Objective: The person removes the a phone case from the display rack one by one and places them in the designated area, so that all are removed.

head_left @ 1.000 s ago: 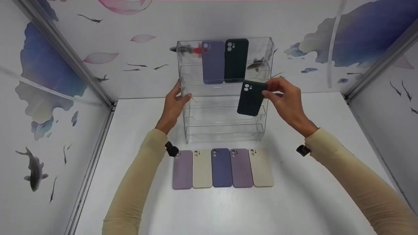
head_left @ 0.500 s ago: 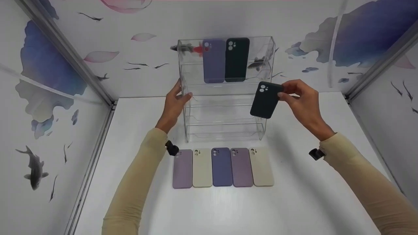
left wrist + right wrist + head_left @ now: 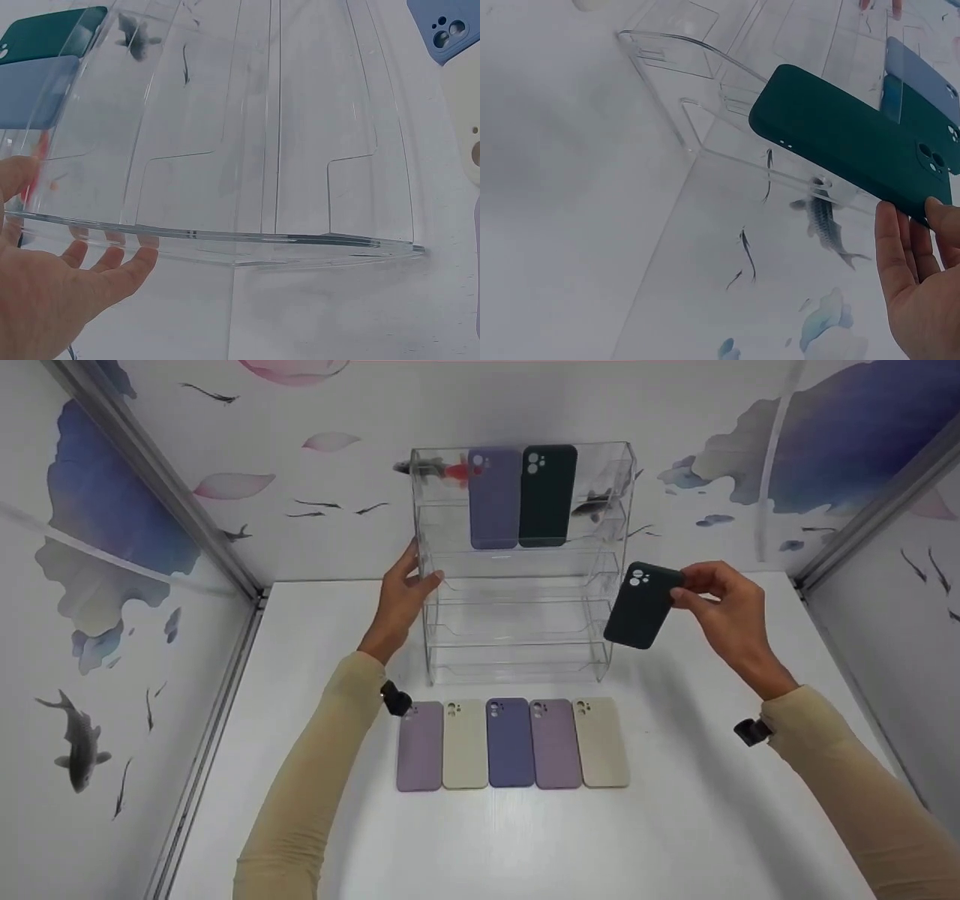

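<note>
A clear acrylic tiered rack stands at the back of the white table. My left hand grips its left side panel, thumb towards the front; in the left wrist view the other fingers show through the plastic. Between thumb and fingers of my right hand, a dark green phone case is pinched by its upper right edge. It hangs tilted in the air, just right of the rack. On the top tier a bluish-purple phone case and another dark green phone case lean side by side.
In front of the rack, several phone cases lie in a row: a mauve case, a cream case, a blue case, then mauve and cream again. Printed white panels wall in the table at the back and both sides.
My right hand has drawn the dark green case rightward and somewhat down, from in front of the rack to beside it. The left hand keeps its hold on the rack.
</note>
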Demonstrator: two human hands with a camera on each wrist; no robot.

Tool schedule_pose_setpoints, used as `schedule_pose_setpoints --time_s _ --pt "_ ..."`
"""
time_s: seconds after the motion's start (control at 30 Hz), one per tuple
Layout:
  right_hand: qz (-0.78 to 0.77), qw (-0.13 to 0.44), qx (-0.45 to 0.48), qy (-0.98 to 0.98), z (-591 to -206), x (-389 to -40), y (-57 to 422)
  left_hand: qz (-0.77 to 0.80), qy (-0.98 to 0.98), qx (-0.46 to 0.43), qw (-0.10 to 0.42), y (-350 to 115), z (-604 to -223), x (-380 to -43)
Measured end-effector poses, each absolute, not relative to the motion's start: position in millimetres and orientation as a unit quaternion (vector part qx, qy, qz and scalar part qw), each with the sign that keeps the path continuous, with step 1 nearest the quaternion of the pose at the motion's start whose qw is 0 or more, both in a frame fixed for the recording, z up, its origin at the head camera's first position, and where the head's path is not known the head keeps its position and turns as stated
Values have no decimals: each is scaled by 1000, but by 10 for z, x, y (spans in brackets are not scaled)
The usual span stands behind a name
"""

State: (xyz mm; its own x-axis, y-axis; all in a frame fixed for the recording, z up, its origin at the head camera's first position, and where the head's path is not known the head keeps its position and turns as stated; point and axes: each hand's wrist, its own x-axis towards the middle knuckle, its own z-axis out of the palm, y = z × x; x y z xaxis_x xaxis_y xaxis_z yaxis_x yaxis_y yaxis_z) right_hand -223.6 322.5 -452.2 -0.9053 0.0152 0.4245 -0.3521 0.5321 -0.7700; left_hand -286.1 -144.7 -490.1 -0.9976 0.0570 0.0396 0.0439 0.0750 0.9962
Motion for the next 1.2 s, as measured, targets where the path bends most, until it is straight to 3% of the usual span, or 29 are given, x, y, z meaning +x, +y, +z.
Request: schedule_pose_setpoints --time_s 0.6,1.2 --pt "481 150 91 -859 -4940 -1923 3557 679 734 32 4 -1434 -4908 -2865" --pt "466 58 77 -880 -5324 -1631 3729 678 734 36 12 -1447 -4895 -2858"
